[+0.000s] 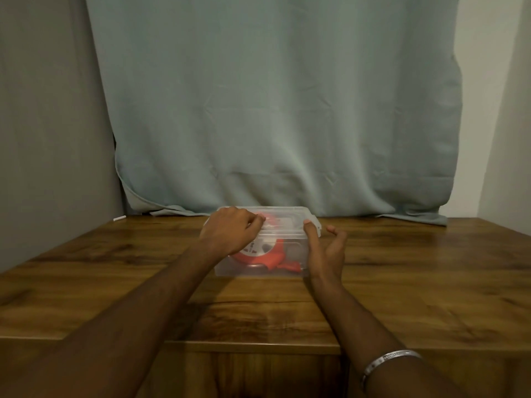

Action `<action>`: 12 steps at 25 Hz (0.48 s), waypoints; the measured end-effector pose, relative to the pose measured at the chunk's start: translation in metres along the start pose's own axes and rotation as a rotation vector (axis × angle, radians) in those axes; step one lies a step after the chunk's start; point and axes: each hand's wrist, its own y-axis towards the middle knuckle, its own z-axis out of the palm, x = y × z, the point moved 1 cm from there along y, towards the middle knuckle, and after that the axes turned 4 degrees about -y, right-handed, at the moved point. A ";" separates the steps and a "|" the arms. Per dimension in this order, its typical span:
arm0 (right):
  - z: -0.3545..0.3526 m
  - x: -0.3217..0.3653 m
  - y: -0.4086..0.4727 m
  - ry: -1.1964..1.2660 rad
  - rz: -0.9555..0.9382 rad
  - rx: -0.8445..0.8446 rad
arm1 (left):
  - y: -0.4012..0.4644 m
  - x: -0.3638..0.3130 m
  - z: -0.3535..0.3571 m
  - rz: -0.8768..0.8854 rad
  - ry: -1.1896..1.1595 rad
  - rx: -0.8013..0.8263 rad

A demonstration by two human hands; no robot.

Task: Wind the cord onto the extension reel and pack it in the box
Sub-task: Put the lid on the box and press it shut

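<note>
Clear plastic box (260,262) on the bench (402,282), orange reel (258,255) inside; left hand (230,232) curled on the lid (284,222), right hand (326,249) loose beside. Press evenly, both ends.

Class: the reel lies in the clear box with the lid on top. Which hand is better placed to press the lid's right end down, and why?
Probably the right hand: its thumb already rests on the lid near that end, while the left hand lies on the left part, above the reel.
</note>
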 end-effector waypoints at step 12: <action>0.002 -0.005 0.009 0.213 0.179 0.132 | -0.001 -0.007 0.002 0.096 0.120 -0.071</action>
